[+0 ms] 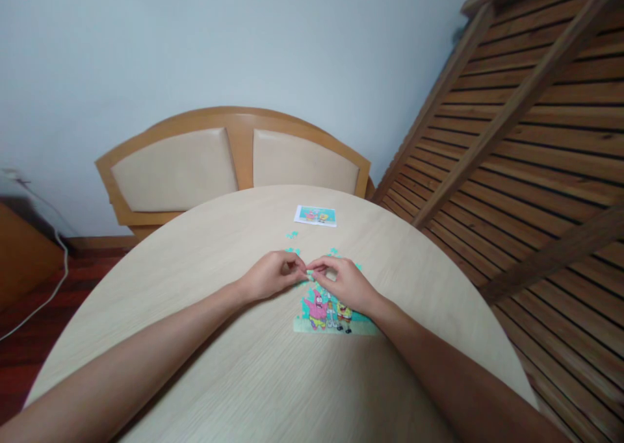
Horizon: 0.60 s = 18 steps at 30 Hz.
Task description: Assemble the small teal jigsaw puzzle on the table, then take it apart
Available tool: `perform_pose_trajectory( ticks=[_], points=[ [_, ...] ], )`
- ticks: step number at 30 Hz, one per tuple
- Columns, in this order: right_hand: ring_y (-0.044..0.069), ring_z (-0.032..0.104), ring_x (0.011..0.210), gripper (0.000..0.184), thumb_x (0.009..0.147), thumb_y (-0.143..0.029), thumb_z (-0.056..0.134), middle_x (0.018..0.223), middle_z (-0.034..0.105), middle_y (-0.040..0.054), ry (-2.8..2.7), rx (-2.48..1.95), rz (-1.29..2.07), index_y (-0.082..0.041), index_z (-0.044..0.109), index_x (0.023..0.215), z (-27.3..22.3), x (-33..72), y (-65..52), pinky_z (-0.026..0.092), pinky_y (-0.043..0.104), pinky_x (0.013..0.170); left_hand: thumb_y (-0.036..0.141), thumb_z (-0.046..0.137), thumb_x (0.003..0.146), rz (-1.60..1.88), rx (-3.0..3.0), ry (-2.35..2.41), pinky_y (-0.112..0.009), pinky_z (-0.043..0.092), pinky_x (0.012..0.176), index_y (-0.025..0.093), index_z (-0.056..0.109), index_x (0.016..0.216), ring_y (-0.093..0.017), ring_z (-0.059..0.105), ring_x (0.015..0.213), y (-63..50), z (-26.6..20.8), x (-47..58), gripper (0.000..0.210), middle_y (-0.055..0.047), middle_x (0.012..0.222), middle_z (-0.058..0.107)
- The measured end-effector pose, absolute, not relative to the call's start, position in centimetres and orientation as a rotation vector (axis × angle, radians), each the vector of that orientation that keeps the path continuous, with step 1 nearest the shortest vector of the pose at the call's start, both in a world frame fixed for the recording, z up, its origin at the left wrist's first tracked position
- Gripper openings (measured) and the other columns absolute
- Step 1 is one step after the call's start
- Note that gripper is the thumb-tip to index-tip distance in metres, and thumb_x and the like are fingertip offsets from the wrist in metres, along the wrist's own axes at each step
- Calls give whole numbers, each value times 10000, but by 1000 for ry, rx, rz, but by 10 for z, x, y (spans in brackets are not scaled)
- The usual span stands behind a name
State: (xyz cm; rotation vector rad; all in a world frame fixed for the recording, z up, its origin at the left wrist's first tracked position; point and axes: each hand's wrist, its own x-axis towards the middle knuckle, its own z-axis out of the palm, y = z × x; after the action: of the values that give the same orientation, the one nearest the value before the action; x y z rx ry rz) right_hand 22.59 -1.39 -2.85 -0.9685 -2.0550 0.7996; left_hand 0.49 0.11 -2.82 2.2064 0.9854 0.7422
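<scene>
A partly joined jigsaw puzzle (pixel 318 314) with a pink starfish and a yellow sponge figure lies flat on the table. Just above its upper part, my left hand (pixel 273 275) and my right hand (pixel 345 283) meet fingertip to fingertip. Both hands are closed in a pinch around a small turquoise puzzle piece (pixel 311 276), mostly covered by the fingers. My right hand and wrist hide part of the puzzle's right side. Loose turquoise puzzle pieces (pixel 292 235) lie beyond the hands, some partly behind the fingers.
A small picture card (pixel 316 215) with the cartoon figures lies near the far edge of the round wooden table (pixel 205 358). Behind it stands a wide padded headboard (pixel 238 144) against the wall. A slatted wooden frame (pixel 511 138) leans on the right. A white cable (pixel 63 261) hangs at left.
</scene>
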Motion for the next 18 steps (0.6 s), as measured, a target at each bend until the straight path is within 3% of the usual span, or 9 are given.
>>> perform_pose_trajectory(
  ticks=[3,5,18],
  points=[
    [191,724,860,153,849,-202,641,930,785,51,-2042,-1019,797,-191,766,936,-28,228,-13,562,312,836,331,629,927,699,2539,818,-350,479,897,195,707,1029,-201,634,937,2,-29,-3,187,-64,980,718],
    [197,728,850,145,839,-226,657,909,788,54,-2030,-1064,808,-186,769,922,-29,228,-12,567,313,824,309,611,949,669,2630,717,-355,471,944,201,704,1056,-206,631,1003,3,-31,-7,179,-73,1049,709],
    [195,728,824,117,814,-249,693,863,788,49,-2047,-1111,839,-177,773,858,-31,230,-12,566,306,791,402,582,980,665,2680,683,-326,491,878,207,743,1075,-203,632,957,0,-35,-8,270,-84,1019,697]
  ],
)
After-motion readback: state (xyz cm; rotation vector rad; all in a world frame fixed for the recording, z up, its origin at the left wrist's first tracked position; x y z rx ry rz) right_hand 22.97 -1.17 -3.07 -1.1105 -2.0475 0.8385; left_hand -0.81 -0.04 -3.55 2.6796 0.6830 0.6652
